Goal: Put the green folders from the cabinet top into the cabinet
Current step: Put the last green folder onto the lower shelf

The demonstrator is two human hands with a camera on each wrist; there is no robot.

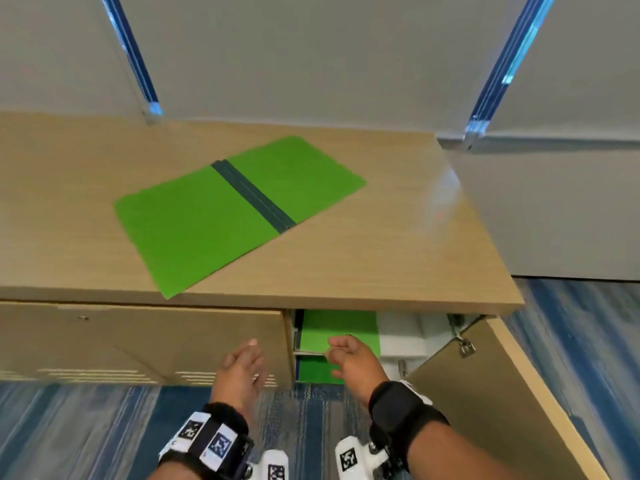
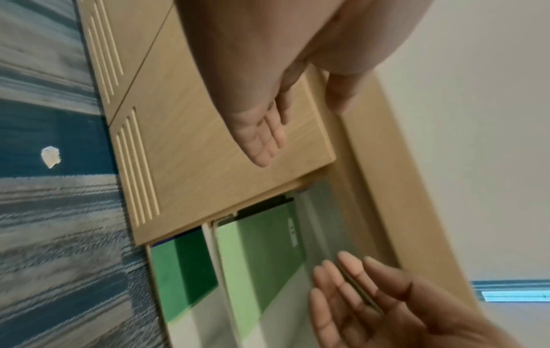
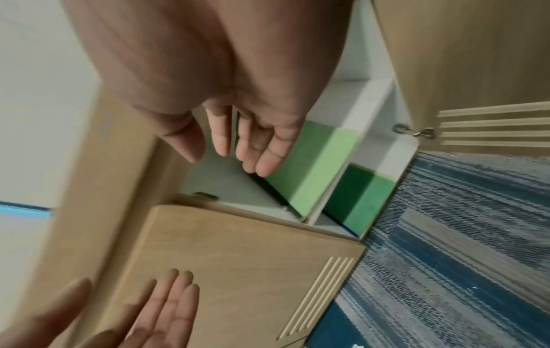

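Two green folders lie overlapped on the wooden cabinet top (image 1: 398,244), a dark strip showing where they meet: one nearer left (image 1: 194,226), one behind it to the right (image 1: 294,171). Below, the right compartment stands open. A green folder (image 1: 343,323) (image 3: 315,174) lies on its upper shelf and another (image 1: 315,374) (image 3: 363,202) on the lower shelf. My right hand (image 1: 341,348) (image 3: 238,146) hovers just in front of the upper shelf's folder, fingers relaxed and holding nothing. My left hand (image 1: 247,355) (image 2: 261,141) is open in front of the closed left door.
The closed left door (image 1: 156,341) has grooved lines near its bottom. The right door (image 1: 485,393) is swung wide open towards me, hinges showing. White shelf space lies right of the stored folders. Blue striped carpet covers the floor, and a grey wall rises behind the cabinet.
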